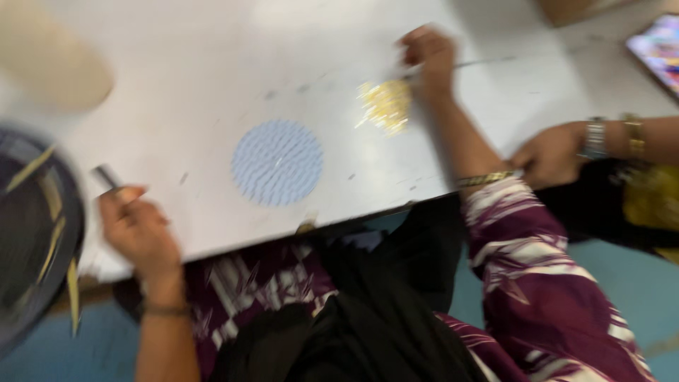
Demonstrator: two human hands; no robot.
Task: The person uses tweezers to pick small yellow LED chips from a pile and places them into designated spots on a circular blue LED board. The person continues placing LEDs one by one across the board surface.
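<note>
A round pale-blue disc [277, 163] with fine wavy lines lies flat mid-counter [212, 64]. Beside it, a loose gold heap [385, 105] touches the right hand [428, 56], closed on a thin stick [481, 64]. The left hand [134, 226] grips a small dark tool [106, 175]. A dark basket [35, 233] holds yellow strips.

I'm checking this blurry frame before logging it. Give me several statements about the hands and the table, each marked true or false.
1. A round blue disc lies on the white table. True.
2. The right hand rests on the blue disc. False: it is beside a gold pile, apart from the disc.
3. The left hand holds a small dark object. True.
4. Another person's hand is bare at the wrist. False: it wears bangles.
</note>
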